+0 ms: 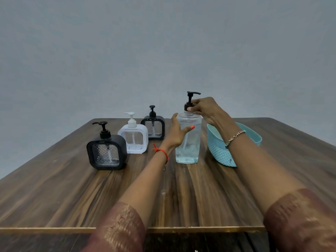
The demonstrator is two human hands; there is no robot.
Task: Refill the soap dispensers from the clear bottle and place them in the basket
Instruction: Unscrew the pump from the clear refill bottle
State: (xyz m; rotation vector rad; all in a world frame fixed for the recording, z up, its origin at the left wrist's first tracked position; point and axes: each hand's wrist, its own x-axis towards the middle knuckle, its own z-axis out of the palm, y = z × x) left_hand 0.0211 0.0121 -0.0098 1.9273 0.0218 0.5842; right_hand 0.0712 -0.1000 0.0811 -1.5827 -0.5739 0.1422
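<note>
Your left hand [177, 132] wraps around the tall clear bottle [188, 139], which stands upright on the streaky wooden table [72, 188]. Your right hand [203, 108] pinches the black pump collar [188, 106] on top. The bottle looks smooth and see-through (pale blue liquid inside). Just right of it sits the bumpy teal basket [221, 153]. To the left stand three boxy dispensers with rounded corners: black [107, 151], white [133, 138], black [153, 127].

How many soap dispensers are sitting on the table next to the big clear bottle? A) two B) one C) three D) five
C: two black dispensers and one white dispenser stand left of the bottle.
</note>
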